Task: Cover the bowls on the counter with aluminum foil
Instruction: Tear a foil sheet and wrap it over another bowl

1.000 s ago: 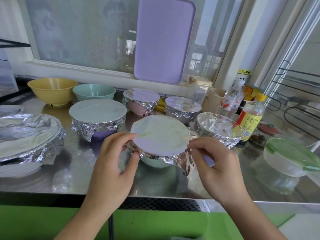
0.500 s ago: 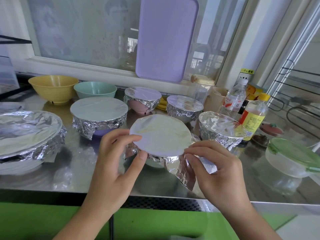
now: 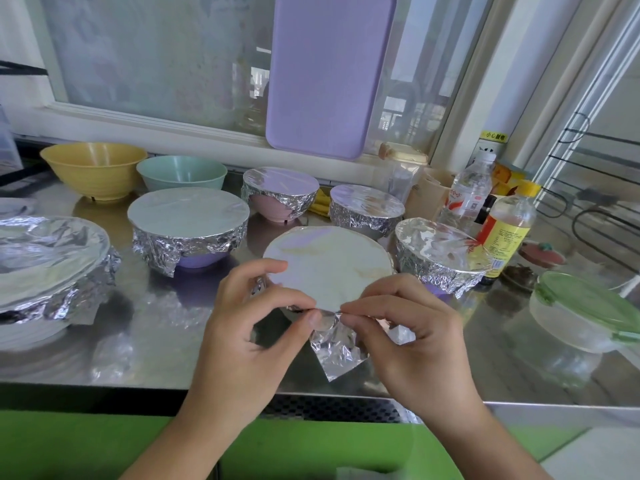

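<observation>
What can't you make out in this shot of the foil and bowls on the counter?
- Front bowl, head view: foil and both hands cover it; colour and contents unknown.
- Foil flap: the left hand and right hand hide how it is tucked.
- Big bowl: cut off by the left edge.
- Bottle label: too small to read.
- Covered bowls' contents: hidden by foil.

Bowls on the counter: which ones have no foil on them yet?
The ribbed yellow plastic bowl and the plain mint-green bowl beside it, at the back left by the window. Both stand open, while every other bowl wears crinkled silver foil.
</observation>
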The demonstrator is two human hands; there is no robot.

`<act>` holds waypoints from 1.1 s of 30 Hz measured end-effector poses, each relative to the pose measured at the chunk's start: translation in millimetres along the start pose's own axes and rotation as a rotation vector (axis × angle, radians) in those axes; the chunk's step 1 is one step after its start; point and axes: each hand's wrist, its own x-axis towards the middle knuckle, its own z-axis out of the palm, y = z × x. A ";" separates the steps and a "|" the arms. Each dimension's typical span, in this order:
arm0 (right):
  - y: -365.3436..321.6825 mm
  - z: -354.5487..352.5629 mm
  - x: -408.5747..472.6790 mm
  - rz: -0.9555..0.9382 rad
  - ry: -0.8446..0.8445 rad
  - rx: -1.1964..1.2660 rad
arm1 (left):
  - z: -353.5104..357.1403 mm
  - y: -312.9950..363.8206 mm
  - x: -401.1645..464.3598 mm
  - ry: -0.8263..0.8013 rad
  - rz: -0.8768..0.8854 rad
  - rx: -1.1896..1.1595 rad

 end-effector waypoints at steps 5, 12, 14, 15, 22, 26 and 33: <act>6.8 -13.9 14.5 0.147 0.039 -0.105 | -2.4 1.3 -0.1 0.002 -0.049 -0.036; 11.2 -11.5 3.3 0.273 -0.071 -0.105 | -2.7 4.5 -0.9 0.024 -0.046 -0.046; 9.9 -13.6 1.4 0.268 -0.060 -0.106 | -1.9 6.3 -1.5 0.006 -0.029 -0.038; 9.1 -14.7 0.9 0.255 -0.049 -0.106 | -1.2 6.9 -1.5 -0.004 -0.020 -0.033; 11.3 -12.8 2.6 0.054 -0.002 -0.064 | 1.0 3.6 0.5 -0.011 -0.017 -0.013; 11.7 -7.9 3.8 0.042 0.005 0.013 | 2.3 2.6 1.9 -0.004 -0.004 -0.032; 9.4 -4.0 5.6 0.043 -0.013 0.011 | 6.5 3.0 5.9 0.019 0.027 0.010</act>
